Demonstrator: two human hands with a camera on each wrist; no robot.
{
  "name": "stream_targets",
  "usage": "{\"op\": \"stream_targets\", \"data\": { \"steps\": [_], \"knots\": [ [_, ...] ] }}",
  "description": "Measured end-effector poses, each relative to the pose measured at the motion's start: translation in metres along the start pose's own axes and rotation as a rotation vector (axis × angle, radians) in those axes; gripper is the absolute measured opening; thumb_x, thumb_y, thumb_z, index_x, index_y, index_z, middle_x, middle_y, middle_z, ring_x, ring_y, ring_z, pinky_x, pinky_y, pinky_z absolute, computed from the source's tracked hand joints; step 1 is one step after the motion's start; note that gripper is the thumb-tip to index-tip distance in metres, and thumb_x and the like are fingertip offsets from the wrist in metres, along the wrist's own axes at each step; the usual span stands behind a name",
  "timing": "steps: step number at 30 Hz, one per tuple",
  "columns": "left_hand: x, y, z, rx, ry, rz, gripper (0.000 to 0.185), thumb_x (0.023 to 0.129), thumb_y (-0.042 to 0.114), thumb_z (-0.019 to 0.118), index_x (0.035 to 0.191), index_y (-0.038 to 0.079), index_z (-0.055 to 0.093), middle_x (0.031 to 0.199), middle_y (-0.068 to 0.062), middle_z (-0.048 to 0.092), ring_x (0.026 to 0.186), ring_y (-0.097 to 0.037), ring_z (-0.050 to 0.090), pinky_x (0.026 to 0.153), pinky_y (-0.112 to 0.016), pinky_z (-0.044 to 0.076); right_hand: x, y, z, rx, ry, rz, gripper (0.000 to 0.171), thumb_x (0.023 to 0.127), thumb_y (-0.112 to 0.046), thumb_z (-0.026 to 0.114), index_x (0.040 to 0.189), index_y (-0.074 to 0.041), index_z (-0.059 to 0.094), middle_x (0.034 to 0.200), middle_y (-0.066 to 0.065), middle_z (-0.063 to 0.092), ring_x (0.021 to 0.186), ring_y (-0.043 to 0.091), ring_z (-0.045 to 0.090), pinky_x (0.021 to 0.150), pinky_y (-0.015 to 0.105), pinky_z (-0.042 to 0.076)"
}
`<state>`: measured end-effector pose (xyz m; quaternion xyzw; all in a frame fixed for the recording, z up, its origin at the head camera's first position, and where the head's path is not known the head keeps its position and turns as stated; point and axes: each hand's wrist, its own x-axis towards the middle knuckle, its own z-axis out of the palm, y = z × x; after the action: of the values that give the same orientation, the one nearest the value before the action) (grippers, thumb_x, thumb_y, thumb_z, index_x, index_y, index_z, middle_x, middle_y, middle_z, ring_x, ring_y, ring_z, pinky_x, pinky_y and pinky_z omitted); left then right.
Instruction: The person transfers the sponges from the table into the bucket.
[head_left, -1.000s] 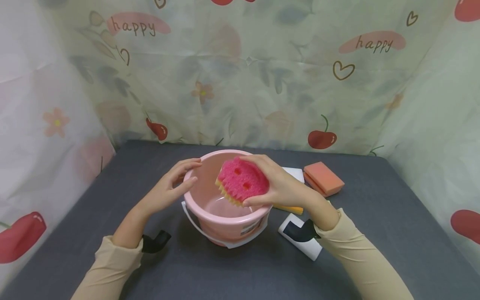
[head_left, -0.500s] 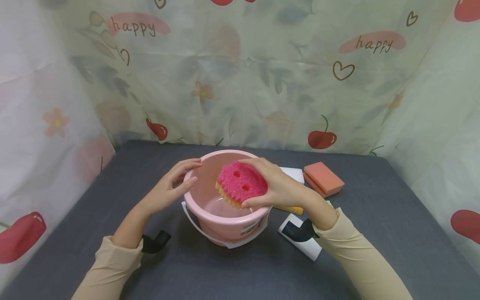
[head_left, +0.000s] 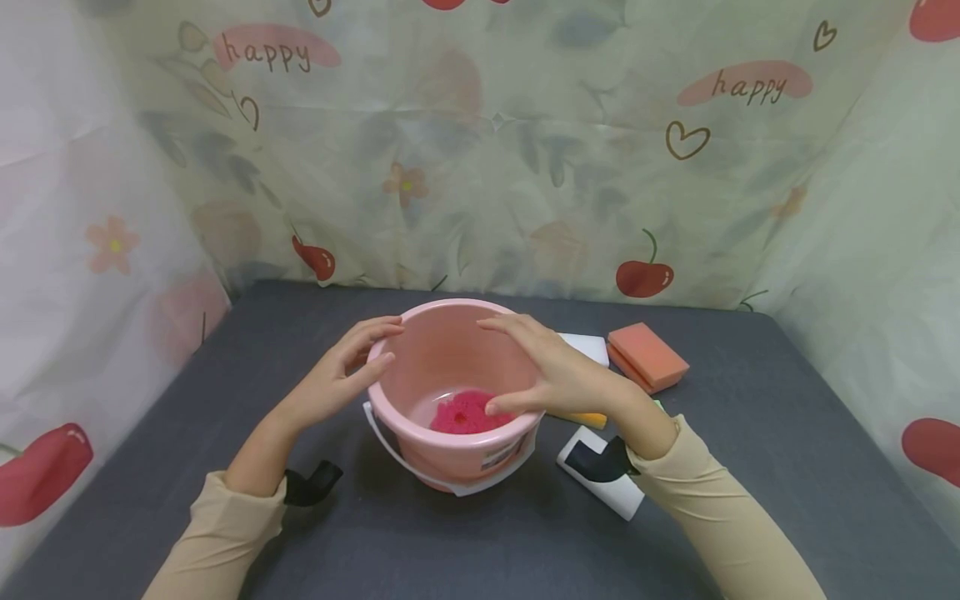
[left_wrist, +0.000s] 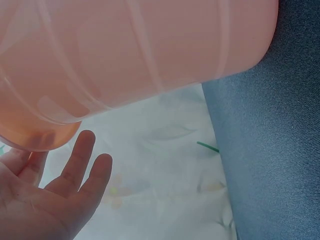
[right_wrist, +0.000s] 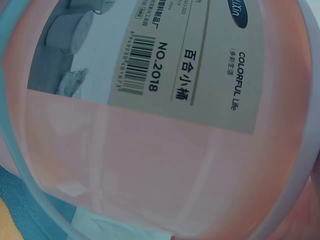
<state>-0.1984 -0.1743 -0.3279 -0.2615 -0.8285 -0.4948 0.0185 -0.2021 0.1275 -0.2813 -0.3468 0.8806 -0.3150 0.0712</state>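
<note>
1 pink sponge (head_left: 457, 414) lies in 1 pink bucket (head_left: 435, 454), below my right hand (head_left: 551, 364), thumb and fingers apart; my left hand (head_left: 337, 371), fingers parted, is at the rim (head_left: 457, 439).

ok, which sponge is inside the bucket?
The hot-pink sponge: it lies at the bottom of the pink bucket, while the orange and white blocks lie outside, on the dark table.

Sponge (head_left: 472, 407) apparently partly hidden.
</note>
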Motion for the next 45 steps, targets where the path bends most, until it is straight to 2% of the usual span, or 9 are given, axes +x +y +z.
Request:
{"op": "stream_targets", "data": {
  "steps": [8, 16, 21, 28, 35, 45],
  "knots": [
    [-0.001, 0.000, 0.000, -0.001, 0.002, 0.008, 0.042, 0.094, 0.016, 0.053, 0.134, 0.010, 0.046, 0.147, -0.007, 0.035, 0.131, -0.025, 0.038, 0.093, -0.009, 0.037, -0.006, 0.003, -0.006, -0.010, 0.099, -0.079, 0.075, 0.075, -0.031, 0.077, 0.139, -0.018, 0.040, 0.139, 0.006, 0.043, 0.127, 0.027, 0.041, 0.095, 0.045, 0.048],
    [-0.001, -0.001, 0.000, -0.004, -0.002, 0.010, 0.041, 0.094, 0.016, 0.052, 0.134, 0.010, 0.046, 0.147, -0.007, 0.035, 0.132, -0.025, 0.037, 0.094, -0.009, 0.037, -0.017, 0.013, -0.017, -0.023, 0.173, -0.080, 0.065, 0.079, -0.028, 0.074, 0.135, -0.011, 0.045, 0.135, 0.007, 0.049, 0.122, 0.022, 0.045, 0.095, 0.045, 0.048],
    [-0.002, -0.001, -0.001, -0.001, -0.003, 0.005, 0.042, 0.094, 0.016, 0.052, 0.135, 0.011, 0.045, 0.148, -0.007, 0.034, 0.131, -0.026, 0.037, 0.093, -0.008, 0.037, -0.024, 0.024, -0.022, -0.041, 0.188, -0.035, 0.064, 0.081, -0.027, 0.073, 0.136, -0.012, 0.044, 0.137, 0.006, 0.048, 0.126, 0.024, 0.043, 0.101, 0.051, 0.042],
    [-0.002, -0.003, -0.001, -0.012, -0.006, 0.007, 0.042, 0.094, 0.016, 0.053, 0.135, 0.010, 0.045, 0.148, -0.007, 0.034, 0.131, -0.027, 0.038, 0.093, -0.009, 0.038, -0.034, 0.043, -0.027, -0.062, 0.237, 0.003, 0.061, 0.082, -0.021, 0.071, 0.135, -0.008, 0.044, 0.138, 0.011, 0.046, 0.128, 0.029, 0.040, 0.104, 0.054, 0.037],
    [-0.003, -0.004, -0.001, -0.015, -0.010, 0.006, 0.042, 0.094, 0.016, 0.052, 0.135, 0.011, 0.045, 0.148, -0.007, 0.034, 0.131, -0.028, 0.037, 0.092, -0.009, 0.038, -0.039, 0.065, -0.032, -0.071, 0.261, 0.126, 0.060, 0.086, -0.028, 0.066, 0.137, -0.008, 0.042, 0.139, 0.015, 0.045, 0.128, 0.033, 0.042, 0.098, 0.055, 0.042],
    [-0.004, -0.004, 0.000, -0.024, -0.015, 0.011, 0.042, 0.094, 0.015, 0.052, 0.135, 0.011, 0.045, 0.148, -0.007, 0.033, 0.131, -0.028, 0.037, 0.092, -0.009, 0.039, -0.046, 0.096, -0.038, -0.074, 0.332, 0.229, 0.055, 0.088, -0.026, 0.064, 0.135, -0.005, 0.043, 0.137, 0.019, 0.046, 0.126, 0.035, 0.043, 0.106, 0.055, 0.032]
  ]
}}
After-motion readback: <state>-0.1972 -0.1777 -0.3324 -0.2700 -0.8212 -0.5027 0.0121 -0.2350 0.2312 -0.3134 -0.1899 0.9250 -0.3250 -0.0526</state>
